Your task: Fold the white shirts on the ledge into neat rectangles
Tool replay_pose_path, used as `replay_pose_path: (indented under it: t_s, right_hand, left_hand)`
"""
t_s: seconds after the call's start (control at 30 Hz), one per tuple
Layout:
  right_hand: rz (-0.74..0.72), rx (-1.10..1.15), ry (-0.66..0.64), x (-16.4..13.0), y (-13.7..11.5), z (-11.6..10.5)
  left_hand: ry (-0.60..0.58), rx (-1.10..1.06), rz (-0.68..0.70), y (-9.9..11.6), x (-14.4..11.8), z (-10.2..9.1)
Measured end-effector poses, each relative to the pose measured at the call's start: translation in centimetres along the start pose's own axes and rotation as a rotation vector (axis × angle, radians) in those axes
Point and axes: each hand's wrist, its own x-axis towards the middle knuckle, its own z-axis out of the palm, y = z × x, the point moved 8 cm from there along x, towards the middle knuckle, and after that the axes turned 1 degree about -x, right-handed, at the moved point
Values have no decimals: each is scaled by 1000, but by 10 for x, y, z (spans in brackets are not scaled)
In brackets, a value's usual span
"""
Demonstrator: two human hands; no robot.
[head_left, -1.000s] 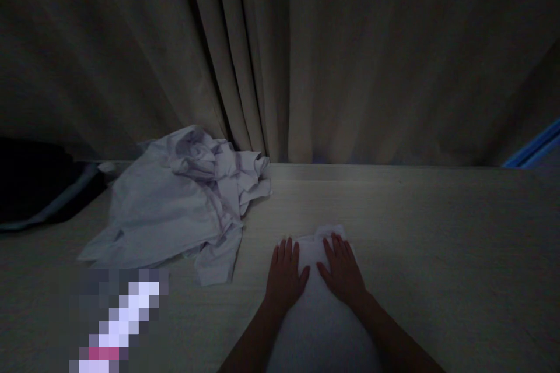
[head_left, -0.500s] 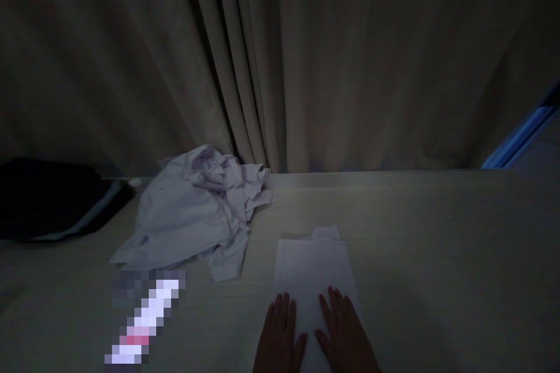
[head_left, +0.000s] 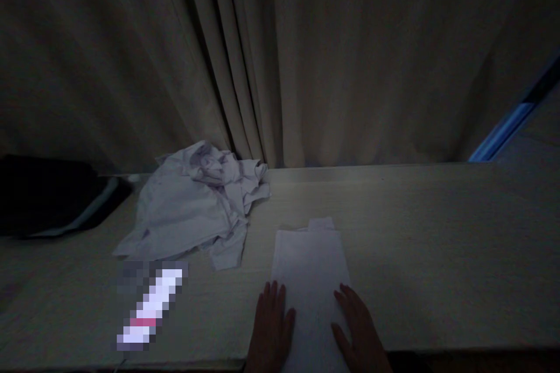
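Dim tabletop (head_left: 437, 245) before a curtain (head_left: 306, 58): left hand (head_left: 271, 326) and right hand (head_left: 359, 329) lay open, palms flat on the near corners of a folded cloth (head_left: 310, 262), its long axis running away toward the curtain; a crumpled shirt (head_left: 192, 204) sat left of center.

Crumpled shirt (head_left: 192, 204), perhaps; curtain (head_left: 280, 58)
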Motion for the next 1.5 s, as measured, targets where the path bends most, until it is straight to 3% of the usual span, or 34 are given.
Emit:
replay_pose_path:
  t_s: [0.1, 0.17, 0.2, 0.3, 0.37, 0.53, 0.77, 0.93, 1.13, 1.5]
  right_hand:
    - [165, 116, 69, -45, 22, -30]
    - [331, 220, 24, -74, 33, -36]
    - [412, 279, -32, -85, 34, -33]
    - [574, 415, -211, -98, 23, -20]
    - [636, 443, -272, -93, 14, -15]
    - [686, 364, -266, -72, 9, -18]
    - [734, 162, -322, -65, 19, -26]
    - [719, 88, -339, -67, 16, -21]
    - [802, 207, -345, -72, 28, -2]
    - [868, 402, -273, -75, 42, 6]
  left_hand:
    - [-13, -340, -476, -48, -36, -18]
    - [-123, -537, -703, -62, -64, -20]
    - [-199, -594, -752, -61, -73, -21]
    - [-402, -557, -699, -43, -81, -24]
    - [-444, -473, -638, -32, -74, -26]
    - [-390, -398, -560, -24, -51, -34]
    - [-349, -470, -497, -18, -26, -44]
    - [-367, -442, -587, -18, -35, -36]
    - [-439, -526, -656, -11, -50, -23]
    - [-357, -671, -699, -4, -54, -7]
